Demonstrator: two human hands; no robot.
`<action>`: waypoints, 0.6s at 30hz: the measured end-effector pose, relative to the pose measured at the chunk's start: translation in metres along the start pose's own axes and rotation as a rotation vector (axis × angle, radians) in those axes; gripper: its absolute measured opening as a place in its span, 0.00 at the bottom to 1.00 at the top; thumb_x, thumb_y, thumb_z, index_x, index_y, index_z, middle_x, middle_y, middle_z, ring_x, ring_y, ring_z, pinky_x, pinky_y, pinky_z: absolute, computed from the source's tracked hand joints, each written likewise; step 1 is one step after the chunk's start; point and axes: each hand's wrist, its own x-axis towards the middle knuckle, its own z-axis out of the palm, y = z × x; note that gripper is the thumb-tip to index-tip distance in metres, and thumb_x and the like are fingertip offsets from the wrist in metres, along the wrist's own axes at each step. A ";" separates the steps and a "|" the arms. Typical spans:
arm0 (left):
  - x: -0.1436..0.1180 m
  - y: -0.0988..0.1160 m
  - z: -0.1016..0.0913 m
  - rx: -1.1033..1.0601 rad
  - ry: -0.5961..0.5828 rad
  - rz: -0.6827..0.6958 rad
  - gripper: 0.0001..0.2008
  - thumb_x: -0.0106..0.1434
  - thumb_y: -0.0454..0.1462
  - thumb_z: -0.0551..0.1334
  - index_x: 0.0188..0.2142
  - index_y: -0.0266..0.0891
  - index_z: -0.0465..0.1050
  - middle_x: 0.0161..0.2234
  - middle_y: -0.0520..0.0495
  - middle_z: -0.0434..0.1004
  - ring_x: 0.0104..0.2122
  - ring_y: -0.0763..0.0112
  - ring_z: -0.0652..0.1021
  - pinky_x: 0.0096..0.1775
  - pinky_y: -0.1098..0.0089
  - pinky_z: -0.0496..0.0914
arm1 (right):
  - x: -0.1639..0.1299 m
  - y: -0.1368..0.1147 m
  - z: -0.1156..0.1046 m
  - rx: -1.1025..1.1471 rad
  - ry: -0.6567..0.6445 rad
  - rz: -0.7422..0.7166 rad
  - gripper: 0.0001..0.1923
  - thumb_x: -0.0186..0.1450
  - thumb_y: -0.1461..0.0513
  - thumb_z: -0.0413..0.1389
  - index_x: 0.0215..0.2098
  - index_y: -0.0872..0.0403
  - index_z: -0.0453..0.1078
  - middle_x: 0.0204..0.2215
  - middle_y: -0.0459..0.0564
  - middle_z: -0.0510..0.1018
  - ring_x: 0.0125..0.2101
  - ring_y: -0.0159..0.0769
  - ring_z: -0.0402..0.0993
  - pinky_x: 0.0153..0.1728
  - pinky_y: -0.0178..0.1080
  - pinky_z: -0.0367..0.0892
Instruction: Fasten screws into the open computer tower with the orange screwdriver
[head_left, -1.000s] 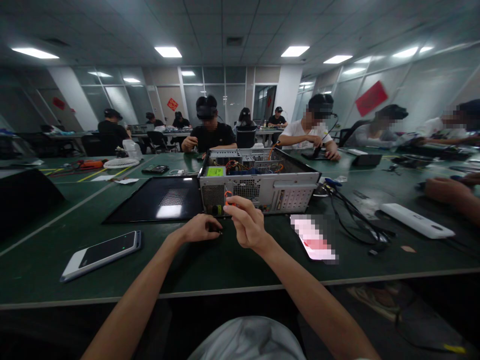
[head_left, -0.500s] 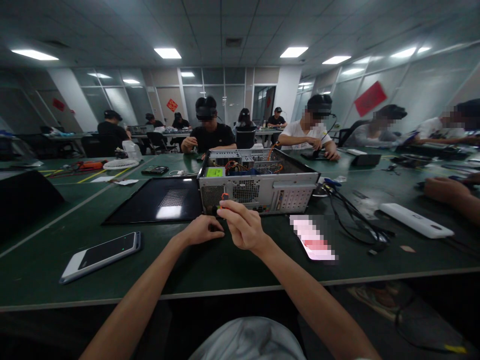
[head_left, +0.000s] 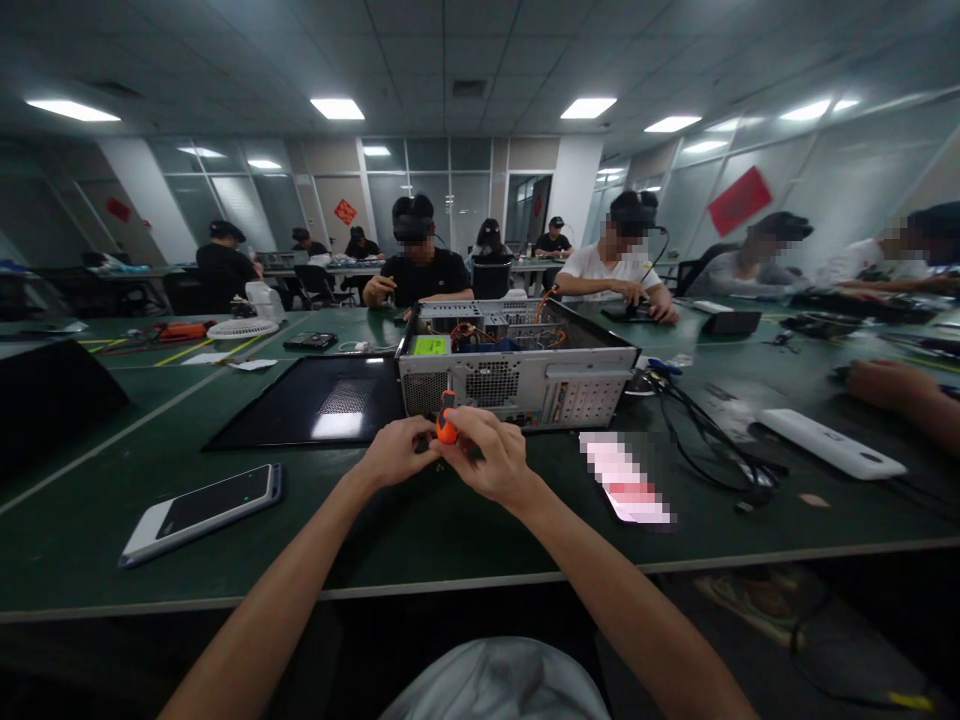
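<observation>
My right hand grips the orange and black handle of a screwdriver, whose thin shaft points up and away, in front of the case's rear panel. Close against it, my left hand has its fingers curled in, with the fingertips meeting those of the right hand by the handle. What the left fingers pinch, if anything, is hidden. Just beyond both hands lies an open computer case, with its vented metal panel facing me and wires and a green label showing inside.
A black side panel lies left of the case. Nearer me are a white-and-black device on the left and a phone with a blurred screen on the right. Black cables and a white power bank lie further right. Co-workers sit across the table.
My right hand has lowered slightly and turned, so the screwdriver's orange handle now shows. The left hand has moved up and right, its fingers closing in beside the right hand.
</observation>
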 end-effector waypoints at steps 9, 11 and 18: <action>0.001 0.017 -0.013 0.092 0.495 -0.023 0.22 0.64 0.40 0.59 0.57 0.42 0.68 0.42 0.47 0.73 0.27 0.75 0.70 0.33 0.73 0.68 | -0.002 0.003 -0.003 0.028 -0.047 0.005 0.17 0.69 0.67 0.54 0.55 0.52 0.69 0.50 0.56 0.75 0.45 0.34 0.77 0.42 0.33 0.75; 0.004 0.016 -0.013 0.106 0.647 -0.053 0.22 0.64 0.41 0.59 0.58 0.41 0.66 0.44 0.45 0.72 0.30 0.74 0.72 0.34 0.72 0.70 | -0.003 0.005 -0.003 0.036 -0.056 0.019 0.19 0.70 0.68 0.51 0.57 0.52 0.68 0.51 0.55 0.75 0.48 0.35 0.77 0.45 0.34 0.75; 0.025 0.015 -0.020 0.230 0.899 0.070 0.20 0.62 0.36 0.59 0.54 0.38 0.69 0.50 0.39 0.70 0.52 0.58 0.70 0.53 0.59 0.67 | -0.002 0.007 -0.007 0.090 -0.043 0.027 0.20 0.68 0.70 0.48 0.57 0.54 0.67 0.52 0.57 0.75 0.51 0.37 0.76 0.48 0.38 0.74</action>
